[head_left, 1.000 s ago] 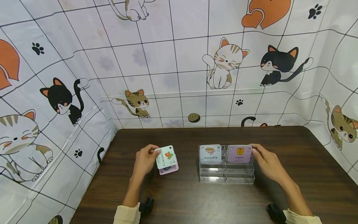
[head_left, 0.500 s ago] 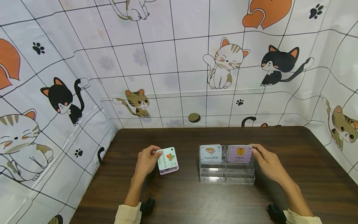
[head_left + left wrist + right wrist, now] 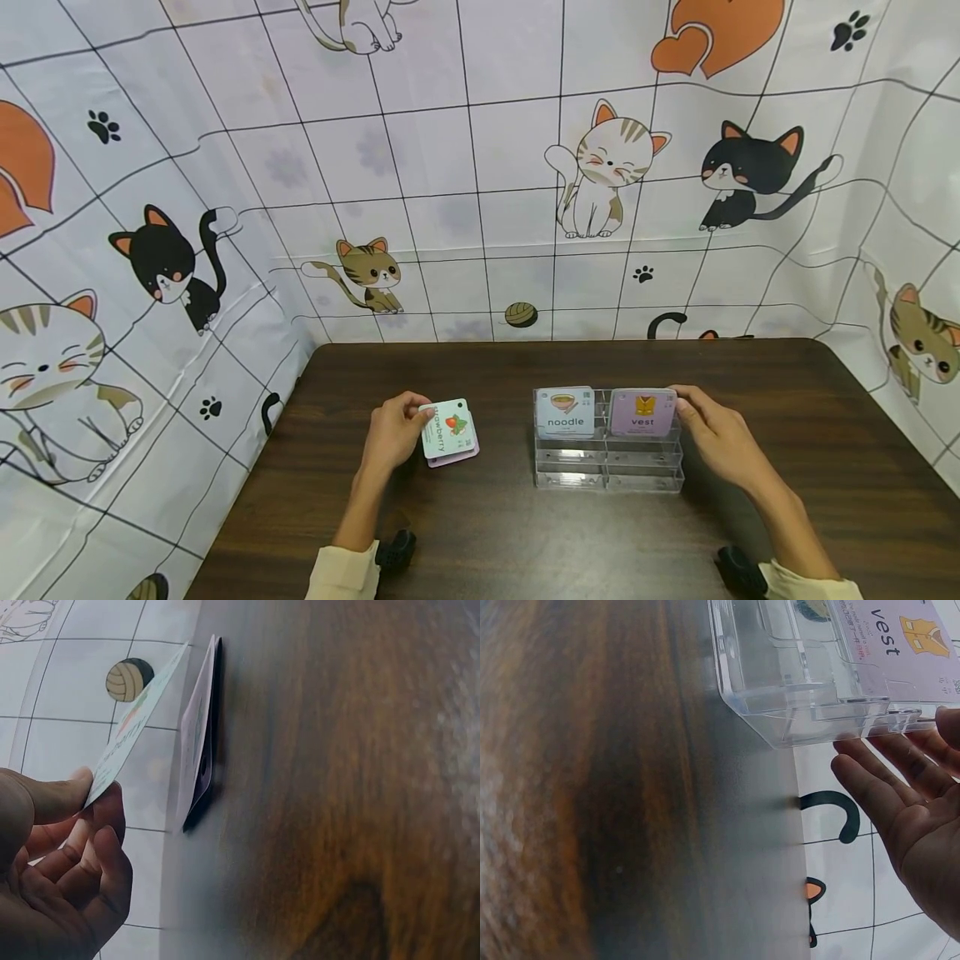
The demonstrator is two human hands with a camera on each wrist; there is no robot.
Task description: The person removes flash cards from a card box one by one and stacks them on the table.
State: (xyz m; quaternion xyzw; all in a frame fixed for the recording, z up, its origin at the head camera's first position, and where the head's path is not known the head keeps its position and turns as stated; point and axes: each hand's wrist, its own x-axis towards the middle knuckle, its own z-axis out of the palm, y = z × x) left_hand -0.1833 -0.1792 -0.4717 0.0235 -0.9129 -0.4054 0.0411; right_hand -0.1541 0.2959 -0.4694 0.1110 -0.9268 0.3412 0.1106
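Note:
My left hand (image 3: 393, 429) pinches the edge of a pale green strawberry flashcard (image 3: 450, 429) between thumb and fingers. In the left wrist view this card (image 3: 124, 750) tilts above a small stack of purple-faced cards (image 3: 196, 742) lying on the table, mostly hidden from the head view. A clear tiered card rack (image 3: 607, 457) stands to the right. Its top tier bears a blue noodle card (image 3: 565, 412) on the left and a purple vest card (image 3: 642, 412) on the right. My right hand (image 3: 716, 437) holds the rack's upper right side, thumb in front and fingers behind.
The dark wooden table (image 3: 495, 542) reaches back to a white cloth backdrop (image 3: 480, 225) printed with cats. The rack's lower tiers show no cards. A black strap device (image 3: 397, 550) sits at the left wrist, another (image 3: 741, 571) at the right.
The strawberry card has tipped and come slightly down and right, covering more of the purple card beneath. My left hand shifted a little with it. The right hand and rack stay put.

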